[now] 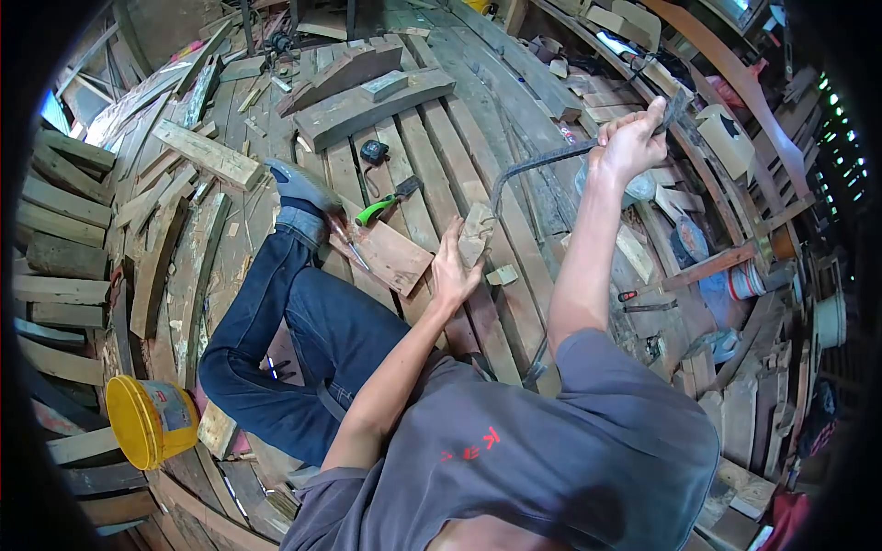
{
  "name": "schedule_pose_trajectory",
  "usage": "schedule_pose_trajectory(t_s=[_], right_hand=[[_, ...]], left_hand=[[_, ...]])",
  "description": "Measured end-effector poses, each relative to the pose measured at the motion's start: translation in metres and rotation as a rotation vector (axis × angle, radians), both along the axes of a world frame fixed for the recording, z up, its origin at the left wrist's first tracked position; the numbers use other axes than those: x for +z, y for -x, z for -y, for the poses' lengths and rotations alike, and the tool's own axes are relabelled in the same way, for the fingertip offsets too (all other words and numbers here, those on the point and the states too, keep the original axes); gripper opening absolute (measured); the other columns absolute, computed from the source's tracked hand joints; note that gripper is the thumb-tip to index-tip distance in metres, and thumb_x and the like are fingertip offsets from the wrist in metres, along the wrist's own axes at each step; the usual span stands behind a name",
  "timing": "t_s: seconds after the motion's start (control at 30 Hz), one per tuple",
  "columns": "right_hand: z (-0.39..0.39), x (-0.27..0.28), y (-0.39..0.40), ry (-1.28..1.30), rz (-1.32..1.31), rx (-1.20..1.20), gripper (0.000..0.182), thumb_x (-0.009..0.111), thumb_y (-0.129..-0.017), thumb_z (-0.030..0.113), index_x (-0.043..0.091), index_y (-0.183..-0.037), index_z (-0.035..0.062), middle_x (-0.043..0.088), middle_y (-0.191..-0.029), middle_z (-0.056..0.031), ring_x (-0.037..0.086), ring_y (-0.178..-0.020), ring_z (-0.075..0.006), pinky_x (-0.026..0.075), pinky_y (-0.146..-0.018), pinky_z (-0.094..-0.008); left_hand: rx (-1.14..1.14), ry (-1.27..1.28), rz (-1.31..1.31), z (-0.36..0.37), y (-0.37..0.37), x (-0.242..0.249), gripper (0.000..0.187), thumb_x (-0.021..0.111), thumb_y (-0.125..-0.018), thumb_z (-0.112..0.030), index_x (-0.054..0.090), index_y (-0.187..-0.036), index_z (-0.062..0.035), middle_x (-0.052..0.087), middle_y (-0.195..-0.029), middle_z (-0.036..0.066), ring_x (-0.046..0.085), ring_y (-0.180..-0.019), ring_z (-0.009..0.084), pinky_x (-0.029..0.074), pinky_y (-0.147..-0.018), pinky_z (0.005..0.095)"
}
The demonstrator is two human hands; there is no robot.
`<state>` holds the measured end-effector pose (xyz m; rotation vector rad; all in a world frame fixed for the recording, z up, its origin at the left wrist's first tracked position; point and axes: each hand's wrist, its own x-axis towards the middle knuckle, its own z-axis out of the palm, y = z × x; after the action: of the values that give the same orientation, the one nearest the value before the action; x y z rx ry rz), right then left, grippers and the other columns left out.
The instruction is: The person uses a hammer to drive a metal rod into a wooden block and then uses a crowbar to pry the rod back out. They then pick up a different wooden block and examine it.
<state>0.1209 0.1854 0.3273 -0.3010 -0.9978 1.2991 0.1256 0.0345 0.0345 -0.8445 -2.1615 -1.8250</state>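
My right hand (632, 145) is raised out to the right, its fingers wrapped round a dark crowbar (542, 159). The bar runs left from that fist and bends down, its hooked end right at a small wooden block (475, 231). Around the side of this block my left hand (452, 268) is closed, low over the slatted floor. Just left of that hand lies a flat reddish board (390, 250) with a thin pointed tool (354, 246) on it. A tool with a bright green handle (375, 211) rests beyond the board, near a dark tape measure (373, 152).
Thick timber beams (377, 108) lie ahead on the slats. A small wood offcut (502, 275) sits by my left hand. A yellow bucket (138, 422) stands at the lower left, near stacked planks (64, 239). Cluttered shelving (707, 275) lines the right side.
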Motion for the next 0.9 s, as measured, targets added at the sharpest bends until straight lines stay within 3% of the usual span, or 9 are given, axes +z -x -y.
schedule_pose_trajectory(t_s=[0.27,0.37,0.47,0.5,0.6,0.63,0.73,0.8,0.9], right_hand=[[0.009,0.004,0.007,-0.068,0.062,0.109,0.047,0.06,-0.097,0.035,0.041,-0.062,0.0105,0.036,-0.045,0.0028,0.033,-0.032,-0.0078,0.024,-0.03,-0.0263],[0.014,0.006,0.012,-0.07,0.077,0.14,0.047,0.06,-0.097,0.036,0.04,-0.062,0.0119,0.036,-0.045,0.0038,0.032,-0.032,-0.0073,0.025,-0.031,-0.0262],[0.015,0.006,0.012,-0.074,0.105,0.187,0.047,0.06,-0.097,0.036,0.039,-0.062,0.012,0.035,-0.045,0.0038,0.032,-0.033,-0.0071,0.024,-0.032,-0.0258],[0.016,0.006,0.011,-0.067,0.122,0.215,0.047,0.06,-0.097,0.036,0.039,-0.062,0.012,0.035,-0.045,0.0037,0.032,-0.033,-0.007,0.024,-0.032,-0.0256],[0.024,0.009,0.007,-0.055,0.183,0.308,0.048,0.06,-0.097,0.037,0.038,-0.062,0.0128,0.032,-0.047,0.0045,0.029,-0.034,-0.0065,0.023,-0.034,-0.0252],[0.029,0.009,0.006,-0.056,0.209,0.344,0.049,0.059,-0.097,0.038,0.036,-0.062,0.0137,0.03,-0.048,0.0054,0.027,-0.036,-0.0062,0.022,-0.035,-0.0251],[0.04,0.004,0.009,-0.048,0.297,0.416,0.049,0.058,-0.098,0.039,0.034,-0.062,0.0148,0.027,-0.049,0.0062,0.023,-0.037,-0.0053,0.019,-0.035,-0.0242],[0.046,-0.003,0.008,-0.068,0.355,0.451,0.049,0.057,-0.098,0.04,0.034,-0.062,0.0148,0.027,-0.049,0.0061,0.023,-0.037,-0.0051,0.019,-0.035,-0.0237],[0.044,-0.011,0.004,-0.074,0.396,0.426,0.049,0.056,-0.098,0.04,0.035,-0.062,0.0144,0.027,-0.049,0.0061,0.023,-0.037,-0.0049,0.018,-0.035,-0.0233]], left_hand=[[-0.002,0.003,-0.007,0.006,0.002,0.009,0.078,0.08,-0.072,-0.013,0.04,-0.138,-0.0008,0.048,-0.137,0.026,0.051,-0.125,0.0411,0.045,-0.102,0.0428],[-0.194,0.02,0.113,0.018,0.007,0.009,0.085,0.079,-0.071,-0.018,0.037,-0.142,-0.0025,0.042,-0.144,0.024,0.046,-0.13,0.0391,0.039,-0.108,0.0424],[-0.523,-0.165,0.138,0.028,0.031,-0.006,0.089,0.074,-0.075,-0.04,0.034,-0.145,-0.0002,0.042,-0.145,0.021,0.04,-0.135,0.0346,0.031,-0.112,0.0422],[-0.651,-0.332,0.251,0.027,0.039,-0.007,0.087,0.055,-0.087,-0.06,0.033,-0.146,0.0016,0.042,-0.146,0.019,0.037,-0.137,0.031,0.026,-0.114,0.0418],[-0.768,-0.383,0.817,0.011,0.062,-0.02,0.081,0.035,-0.096,-0.063,0.037,-0.144,0.0014,0.042,-0.146,0.017,0.04,-0.134,0.0302,0.029,-0.112,0.0411],[-0.779,-0.313,0.77,0.002,0.067,-0.023,0.075,0.027,-0.1,-0.06,0.046,-0.139,0.0014,0.049,-0.141,0.017,0.045,-0.129,0.0285,0.031,-0.111,0.0376],[-0.832,-0.105,0.875,-0.022,0.061,-0.03,0.075,0.028,-0.1,-0.06,0.057,-0.127,0.0039,0.058,-0.129,0.017,0.052,-0.122,0.0264,0.035,-0.106,0.0346],[-0.725,0.098,0.644,-0.041,0.051,-0.061,0.062,0.033,-0.102,-0.051,0.061,-0.105,0.0041,0.064,-0.105,0.01,0.055,-0.098,0.0203,0.042,-0.093,0.0372],[-0.738,0.302,0.495,-0.042,0.033,-0.041,0.066,0.034,-0.1,-0.054,0.062,-0.092,0.0057,0.064,-0.09,0.019,0.058,-0.091,0.025,0.043,-0.086,0.0417]])
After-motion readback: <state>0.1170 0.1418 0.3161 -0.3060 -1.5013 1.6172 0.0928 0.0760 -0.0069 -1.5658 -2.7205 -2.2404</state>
